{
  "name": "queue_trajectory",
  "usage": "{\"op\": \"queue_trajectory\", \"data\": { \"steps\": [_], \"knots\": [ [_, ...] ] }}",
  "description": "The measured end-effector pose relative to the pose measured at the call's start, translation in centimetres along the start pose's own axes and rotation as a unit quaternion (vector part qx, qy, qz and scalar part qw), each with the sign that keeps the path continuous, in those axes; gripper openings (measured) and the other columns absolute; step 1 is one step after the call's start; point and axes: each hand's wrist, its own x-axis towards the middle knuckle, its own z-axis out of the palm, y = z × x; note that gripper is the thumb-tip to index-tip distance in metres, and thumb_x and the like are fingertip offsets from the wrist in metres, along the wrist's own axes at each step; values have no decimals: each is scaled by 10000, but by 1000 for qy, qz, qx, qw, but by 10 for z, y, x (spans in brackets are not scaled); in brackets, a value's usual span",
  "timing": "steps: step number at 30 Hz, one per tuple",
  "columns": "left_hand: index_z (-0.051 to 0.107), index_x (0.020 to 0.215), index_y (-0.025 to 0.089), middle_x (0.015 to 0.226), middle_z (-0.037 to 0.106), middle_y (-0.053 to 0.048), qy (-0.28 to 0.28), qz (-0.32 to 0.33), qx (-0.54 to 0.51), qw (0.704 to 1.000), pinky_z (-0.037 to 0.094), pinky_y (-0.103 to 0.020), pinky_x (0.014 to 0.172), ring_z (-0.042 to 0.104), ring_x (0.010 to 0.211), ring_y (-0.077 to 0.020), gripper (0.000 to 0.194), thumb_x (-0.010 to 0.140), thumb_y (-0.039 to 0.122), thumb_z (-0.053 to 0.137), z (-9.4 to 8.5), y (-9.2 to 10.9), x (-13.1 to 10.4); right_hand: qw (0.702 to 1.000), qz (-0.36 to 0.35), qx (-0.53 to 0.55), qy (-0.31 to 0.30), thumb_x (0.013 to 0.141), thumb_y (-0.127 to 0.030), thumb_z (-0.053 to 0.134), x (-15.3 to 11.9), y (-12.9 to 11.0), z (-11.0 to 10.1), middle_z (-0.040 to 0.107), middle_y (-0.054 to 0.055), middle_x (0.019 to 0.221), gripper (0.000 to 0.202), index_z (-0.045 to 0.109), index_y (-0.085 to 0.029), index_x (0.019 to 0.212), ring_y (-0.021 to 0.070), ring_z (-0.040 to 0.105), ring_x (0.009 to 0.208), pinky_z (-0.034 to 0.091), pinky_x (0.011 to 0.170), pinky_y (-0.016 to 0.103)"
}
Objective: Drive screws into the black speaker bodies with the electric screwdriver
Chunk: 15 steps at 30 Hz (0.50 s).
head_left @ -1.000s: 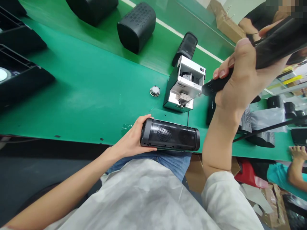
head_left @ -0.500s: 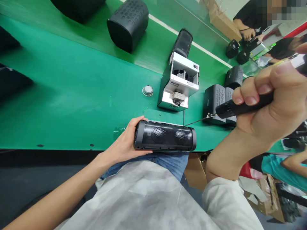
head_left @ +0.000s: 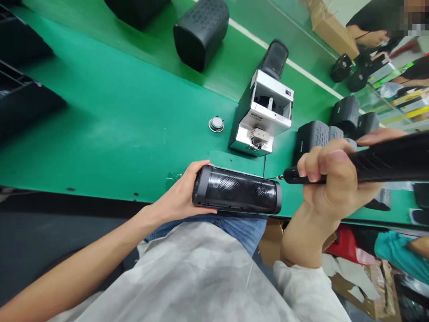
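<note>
Gripping the left end of a black speaker casing (head_left: pixel 239 190), the person's left hand (head_left: pixel 181 190) has its fingers wrapped around both long edges in the head view. The casing lies along the near edge of the green tabletop (head_left: pixel 110 129). Over to the right, the right hand (head_left: pixel 333 179) has its fingers curled around a black power screwdriver (head_left: pixel 392 156), its thin bit aimed at the casing's far edge; from here I can't tell whether the tip touches. Looks to me like a screw being lined up or driven. Next, I'd say, calls for straight, steady pressure and a firmly braced casing.
</note>
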Motion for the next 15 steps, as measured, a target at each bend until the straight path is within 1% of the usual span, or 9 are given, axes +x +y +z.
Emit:
{"op": "queue_trajectory", "data": {
  "steps": [3, 5, 7, 10, 13, 15],
  "knots": [
    [273, 1804, 340, 1717, 510, -232, 2, 2, 5, 1000, 587, -695, 1281, 617, 1570, -518, 1284, 835, 643, 1059, -2, 3, 2, 1000, -18, 15, 2, 799, -136, 738, -6, 4, -4, 528, -147, 611, 341, 694, -323, 1080, 95, 351, 369, 369, 372, 230],
    [322, 1786, 333, 1695, 543, -223, 5, -6, 4, 1000, 609, -688, 1265, 653, 1533, -518, 1271, 812, 639, 1078, -4, 7, 3, 1000, -6, 20, 19, 804, -151, 778, -7, 5, -4, 519, -140, 624, 323, 699, -306, 1076, 87, 341, 380, 378, 373, 237],
    [360, 1770, 335, 1683, 564, -205, 7, -20, -6, 1000, 611, -697, 1272, 679, 1504, -520, 1277, 775, 631, 1104, -5, 10, 4, 999, -1, 16, 50, 798, -164, 828, -8, 6, -2, 482, -129, 634, 316, 718, -286, 1069, 77, 334, 407, 386, 380, 236],
    [349, 1777, 363, 1677, 578, -175, 8, -45, -19, 999, 599, -724, 1292, 689, 1486, -523, 1333, 729, 628, 1129, -5, 14, 4, 996, -20, 0, 92, 797, -205, 847, -11, 5, 3, 439, -114, 658, 283, 774, -298, 1054, 63, 343, 445, 374, 392, 208],
    [332, 1783, 391, 1675, 581, -159, 7, -71, -16, 997, 602, -733, 1291, 689, 1481, -519, 1368, 705, 633, 1138, -5, 15, 4, 994, -20, -20, 106, 840, -257, 805, -14, 8, 6, 449, -109, 659, 157, 773, -327, 977, 50, 339, 445, 367, 408, 180],
    [332, 1783, 397, 1680, 578, -155, 4, -71, -17, 997, 606, -724, 1292, 691, 1479, -510, 1357, 714, 638, 1133, -5, 17, 4, 994, -23, -17, 102, 830, -269, 801, -14, 11, 5, 446, -112, 651, 152, 755, -319, 967, 44, 320, 438, 363, 405, 169]
  ]
}}
